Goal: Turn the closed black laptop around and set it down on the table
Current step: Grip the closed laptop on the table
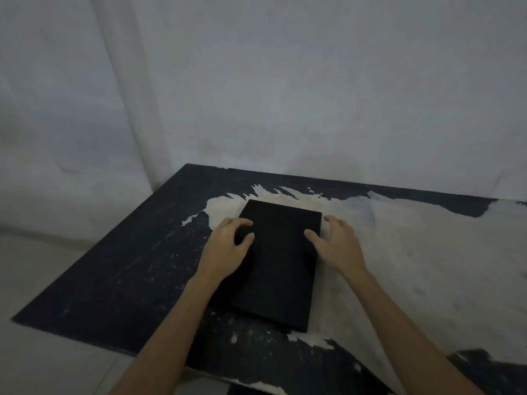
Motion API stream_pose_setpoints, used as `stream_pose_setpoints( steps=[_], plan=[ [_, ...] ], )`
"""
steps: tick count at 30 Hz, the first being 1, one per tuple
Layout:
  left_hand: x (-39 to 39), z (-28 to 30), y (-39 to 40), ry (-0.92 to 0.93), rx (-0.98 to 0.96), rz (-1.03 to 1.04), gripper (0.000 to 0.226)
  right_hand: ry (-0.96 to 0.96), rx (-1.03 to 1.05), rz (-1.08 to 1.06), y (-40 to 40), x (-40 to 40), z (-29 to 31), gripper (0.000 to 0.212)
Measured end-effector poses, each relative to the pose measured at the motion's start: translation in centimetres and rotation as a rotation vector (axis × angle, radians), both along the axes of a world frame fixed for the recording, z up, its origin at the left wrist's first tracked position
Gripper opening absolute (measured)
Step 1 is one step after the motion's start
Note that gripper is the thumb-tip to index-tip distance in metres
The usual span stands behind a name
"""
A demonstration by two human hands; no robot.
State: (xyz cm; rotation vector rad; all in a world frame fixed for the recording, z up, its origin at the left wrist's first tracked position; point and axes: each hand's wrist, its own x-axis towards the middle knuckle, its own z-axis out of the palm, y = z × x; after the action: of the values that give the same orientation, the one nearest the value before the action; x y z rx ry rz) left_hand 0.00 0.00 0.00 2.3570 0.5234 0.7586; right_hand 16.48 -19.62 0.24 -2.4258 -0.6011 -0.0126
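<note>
The closed black laptop [278, 263] is lying flat on the table [119, 269], with a short edge pointing to the far side and the other short edge toward the near side. It is sitting where the table's dark coating is giving way to a pale, worn patch that is spreading off to the right.

The left hand [228, 243] is resting on the laptop's left edge in its far half, fingers curled over onto the lid and thumb lying on top. The right hand [335, 242] is sitting at the right edge, thumb pressing on the lid, the fingers spread and reaching down past the side toward the table. Both hands are cupping the laptop's sides rather than clamping it shut; whether the fingers are getting under it cannot be told.

A pale wall [313, 95] is rising behind the table's far edge.
</note>
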Motion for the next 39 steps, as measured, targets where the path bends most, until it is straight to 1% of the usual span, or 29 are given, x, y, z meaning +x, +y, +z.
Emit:
stream_pose_setpoints(
  steps=[2,5,8,11,13,17,19,22,24,26,28,30,31,35,39],
  plan=[
    [0.5,-0.1,1.4,0.070,-0.009,0.054,0.035,0.002,-0.091,-0.047,1.2,0.3,-0.2,0.086],
    [1.8,-0.5,3.1,0.212,-0.028,0.124,0.048,0.043,-0.184,-0.089,2.6,0.9,-0.9,0.094],
    [3.5,-0.5,4.3,0.301,-0.052,0.151,0.058,0.049,-0.225,-0.127,3.8,1.7,-1.2,0.094],
    [5.0,-0.4,5.2,0.385,-0.019,0.153,0.062,0.049,-0.201,-0.143,4.2,1.8,-1.3,0.091],
    [5.8,-0.6,5.5,0.400,-0.004,0.144,0.062,0.033,-0.187,-0.151,4.4,1.9,-1.6,0.089],
    [6.3,-1.2,5.8,0.335,-0.048,0.147,0.053,0.030,-0.088,-0.164,4.7,2.1,-1.7,0.083],
    [6.3,-1.3,5.8,0.310,-0.106,0.115,0.050,0.054,-0.014,-0.156,4.7,2.2,-1.7,0.078],
    [6.1,-1.0,5.8,0.210,-0.251,0.039,0.049,0.142,0.220,-0.130,4.6,2.3,-1.6,0.079],
    [5.8,-0.3,5.7,0.125,-0.327,-0.011,0.043,0.208,0.378,-0.099,4.8,2.1,-1.1,0.080],
    [5.6,0.4,5.5,0.043,-0.406,-0.101,0.038,0.281,0.524,-0.055,5.1,1.9,-0.8,0.072],
    [5.2,1.2,5.3,-0.006,-0.438,-0.159,0.039,0.385,0.647,-0.007,5.2,1.5,-0.4,0.074],
    [4.9,1.9,5.1,-0.033,-0.440,-0.163,0.043,0.433,0.683,0.028,5.2,1.2,0.2,0.080],
    [4.9,2.0,5.1,-0.044,-0.450,-0.155,0.045,0.430,0.689,0.046,5.2,1.3,0.5,0.079],
    [4.7,2.9,4.2,-0.127,-0.519,-0.099,0.048,0.356,0.700,0.106,5.0,2.0,2.5,0.071],
    [5.1,4.5,3.5,-0.191,-0.620,-0.126,0.042,0.367,0.720,0.194,4.2,3.2,4.9,0.061]
  ],
)
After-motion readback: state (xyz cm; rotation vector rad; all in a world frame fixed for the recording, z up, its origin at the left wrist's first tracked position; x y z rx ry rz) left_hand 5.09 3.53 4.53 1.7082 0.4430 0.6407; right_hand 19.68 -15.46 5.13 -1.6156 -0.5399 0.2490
